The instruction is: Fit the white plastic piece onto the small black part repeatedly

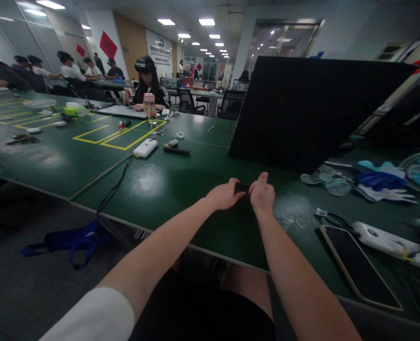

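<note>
Both hands meet over the table [167, 184]: left hand [225, 195] and right hand [263, 195] each have fingers [232, 183] clamped on an end of a small black object [241, 188], held between them. Phone [359, 265] lies flat to the right of the fingers, nearer me; black board [302, 109] stands beyond them.

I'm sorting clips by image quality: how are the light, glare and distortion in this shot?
Head view: ceiling lights throw pale glare patches on the green table; wide-angle bending curves its edges; the left hand and right hand are sharp, but the small black object they pinch is too dark to identify.
</note>
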`<state>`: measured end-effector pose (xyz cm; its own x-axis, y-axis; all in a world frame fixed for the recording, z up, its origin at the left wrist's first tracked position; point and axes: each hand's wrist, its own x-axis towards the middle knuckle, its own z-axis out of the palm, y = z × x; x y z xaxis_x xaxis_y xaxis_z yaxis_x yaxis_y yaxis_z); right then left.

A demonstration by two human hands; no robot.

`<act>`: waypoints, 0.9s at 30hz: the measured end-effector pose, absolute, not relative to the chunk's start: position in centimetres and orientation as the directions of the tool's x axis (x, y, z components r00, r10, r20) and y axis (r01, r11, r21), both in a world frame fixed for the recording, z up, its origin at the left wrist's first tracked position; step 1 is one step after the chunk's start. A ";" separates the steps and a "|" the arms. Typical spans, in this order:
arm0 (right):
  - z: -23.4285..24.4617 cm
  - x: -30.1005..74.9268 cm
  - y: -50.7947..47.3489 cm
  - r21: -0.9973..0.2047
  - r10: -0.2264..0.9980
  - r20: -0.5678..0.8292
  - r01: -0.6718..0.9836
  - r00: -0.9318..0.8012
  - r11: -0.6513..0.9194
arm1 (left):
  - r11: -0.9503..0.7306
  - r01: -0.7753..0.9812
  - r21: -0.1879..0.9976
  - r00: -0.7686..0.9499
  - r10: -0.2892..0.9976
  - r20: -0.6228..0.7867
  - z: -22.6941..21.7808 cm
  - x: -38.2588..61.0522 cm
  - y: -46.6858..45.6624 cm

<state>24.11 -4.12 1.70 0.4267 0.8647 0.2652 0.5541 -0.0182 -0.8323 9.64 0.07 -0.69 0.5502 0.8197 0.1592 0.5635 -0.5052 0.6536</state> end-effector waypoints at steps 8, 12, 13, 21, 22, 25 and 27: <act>2.1 23.6 -4.3 -0.633 0.932 0.349 0.758 0.096 0.159 | -0.430 0.455 0.780 0.135 0.899 0.416 0.8 2.2 3.2; 1.9 22.1 -4.4 -0.340 0.902 0.316 0.852 -0.294 0.397 | -0.495 0.558 0.667 0.167 0.854 0.494 -0.5 -1.8 3.0; 1.8 21.6 -4.4 -0.298 0.895 0.287 0.856 -0.341 0.422 | -0.498 0.575 0.649 0.201 0.855 0.479 -0.9 -2.3 2.8; 0.8 21.0 -4.2 -0.395 0.914 0.133 0.825 -0.384 0.404 | -0.580 0.569 0.583 0.474 0.811 0.344 -1.6 -2.4 2.8; 0.8 21.1 -4.2 -0.438 0.926 0.140 0.817 -0.350 0.375 | -0.587 0.560 0.585 0.486 0.804 0.341 -1.5 -2.3 2.8; 1.1 21.2 -4.2 -0.532 0.942 0.217 0.777 -0.258 0.335 | -0.607 0.545 0.578 0.522 0.785 0.332 -1.3 -2.2 2.4; 1.3 20.9 -4.2 -0.545 0.919 0.307 0.746 -0.248 0.383 | -0.626 0.543 0.560 0.546 0.770 0.330 -1.1 -2.0 2.1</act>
<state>20.92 -4.16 1.32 -0.2476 0.9188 0.3074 0.7460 0.3833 -0.5446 -1.99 2.09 -1.13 0.5461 0.7699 0.3302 0.5434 -0.6255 0.5599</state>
